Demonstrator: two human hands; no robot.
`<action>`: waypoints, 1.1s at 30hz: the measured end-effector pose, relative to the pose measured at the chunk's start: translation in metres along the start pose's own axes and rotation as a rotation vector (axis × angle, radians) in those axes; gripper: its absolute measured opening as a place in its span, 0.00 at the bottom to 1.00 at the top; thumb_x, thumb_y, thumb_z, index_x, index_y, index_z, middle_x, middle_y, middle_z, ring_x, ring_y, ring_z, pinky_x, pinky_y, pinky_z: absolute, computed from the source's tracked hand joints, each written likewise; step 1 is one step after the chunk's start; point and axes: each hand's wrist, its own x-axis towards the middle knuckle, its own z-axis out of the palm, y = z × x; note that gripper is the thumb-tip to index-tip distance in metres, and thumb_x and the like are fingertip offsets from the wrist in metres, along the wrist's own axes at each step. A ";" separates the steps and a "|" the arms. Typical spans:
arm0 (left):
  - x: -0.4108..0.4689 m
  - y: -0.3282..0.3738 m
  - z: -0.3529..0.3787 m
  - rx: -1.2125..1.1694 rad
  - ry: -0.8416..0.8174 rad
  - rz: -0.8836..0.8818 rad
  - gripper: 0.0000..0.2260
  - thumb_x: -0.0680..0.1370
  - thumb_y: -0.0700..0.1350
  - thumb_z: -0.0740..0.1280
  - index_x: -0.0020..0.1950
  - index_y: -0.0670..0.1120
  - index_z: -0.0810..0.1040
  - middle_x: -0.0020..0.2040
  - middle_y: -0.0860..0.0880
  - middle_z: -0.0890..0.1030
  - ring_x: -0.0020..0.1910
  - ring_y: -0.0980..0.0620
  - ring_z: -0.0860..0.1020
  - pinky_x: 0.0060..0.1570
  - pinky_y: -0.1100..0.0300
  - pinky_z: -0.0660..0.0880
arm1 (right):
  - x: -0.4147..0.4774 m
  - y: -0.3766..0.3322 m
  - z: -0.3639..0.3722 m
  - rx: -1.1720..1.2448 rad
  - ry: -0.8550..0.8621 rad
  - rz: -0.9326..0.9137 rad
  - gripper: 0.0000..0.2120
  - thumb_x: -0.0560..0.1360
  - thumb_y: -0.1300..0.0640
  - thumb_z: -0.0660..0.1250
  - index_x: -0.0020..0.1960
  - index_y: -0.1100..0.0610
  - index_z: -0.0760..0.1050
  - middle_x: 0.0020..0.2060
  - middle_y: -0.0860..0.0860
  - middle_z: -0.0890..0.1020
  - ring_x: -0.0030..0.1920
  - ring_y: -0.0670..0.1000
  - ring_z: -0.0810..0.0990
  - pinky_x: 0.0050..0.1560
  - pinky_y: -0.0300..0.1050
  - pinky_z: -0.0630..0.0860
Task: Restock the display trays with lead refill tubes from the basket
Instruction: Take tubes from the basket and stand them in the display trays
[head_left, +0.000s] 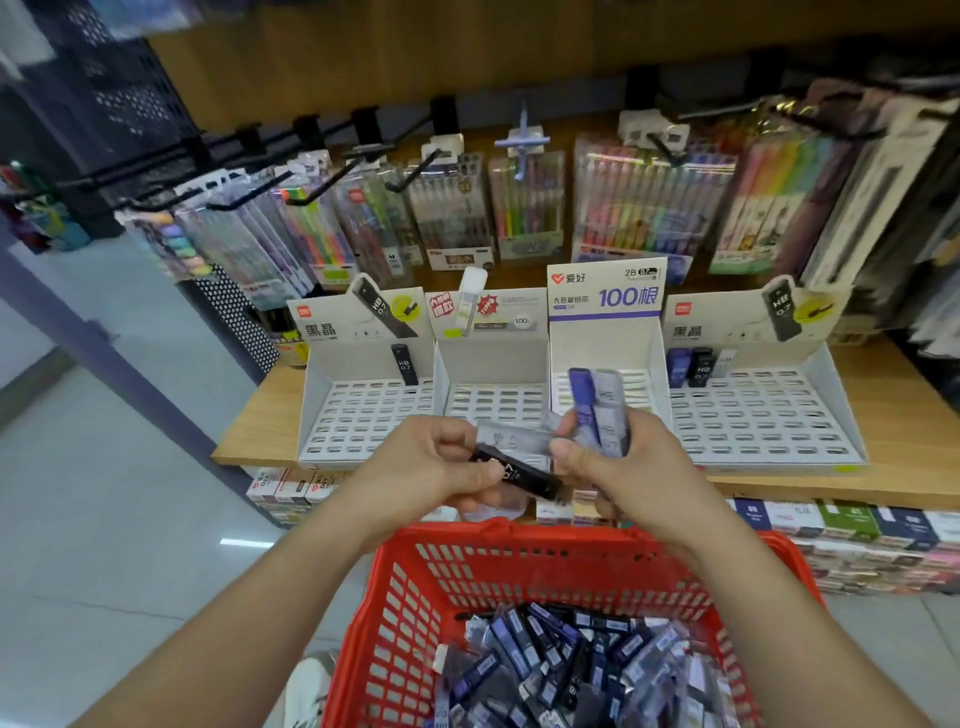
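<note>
My left hand (431, 467) grips a black lead refill tube (519, 470) and a clear one (511, 439), both lying sideways. My right hand (618, 462) holds a bunch of upright tubes, a blue one (584, 397) and a pale grey one (608, 402) on top. Both hands hover above the red basket (415, 587), which is full of loose blue, black and clear tubes (561, 670). Four white display trays line the wooden shelf: the left tray (358, 415) has one black tube (404, 364), the right tray (758, 415) has three tubes (698, 366) at its back.
Packs of coloured pens (644, 202) hang on black hooks above the trays. Boxed stock (857, 525) fills the shelf below the wooden ledge (249, 431). A purple post (104, 353) and tiled floor lie to the left.
</note>
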 end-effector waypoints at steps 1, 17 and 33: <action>0.003 0.004 0.001 -0.061 0.040 0.000 0.07 0.73 0.32 0.70 0.50 0.37 0.78 0.40 0.39 0.84 0.37 0.48 0.83 0.32 0.64 0.78 | -0.001 0.003 -0.005 0.104 0.043 0.032 0.04 0.76 0.59 0.71 0.43 0.53 0.78 0.29 0.46 0.78 0.28 0.46 0.72 0.25 0.41 0.69; 0.111 0.064 0.111 0.137 0.095 0.201 0.11 0.75 0.34 0.68 0.54 0.46 0.81 0.36 0.42 0.82 0.34 0.48 0.82 0.42 0.59 0.81 | -0.008 0.065 -0.095 0.411 0.437 0.175 0.05 0.69 0.56 0.77 0.39 0.53 0.81 0.32 0.59 0.78 0.32 0.56 0.73 0.27 0.45 0.70; 0.219 0.055 0.182 0.845 0.154 0.541 0.08 0.74 0.43 0.72 0.53 0.47 0.82 0.49 0.49 0.84 0.48 0.51 0.79 0.52 0.60 0.75 | 0.004 0.096 -0.161 0.472 0.654 0.137 0.06 0.74 0.63 0.71 0.43 0.55 0.76 0.31 0.51 0.81 0.32 0.51 0.77 0.27 0.44 0.71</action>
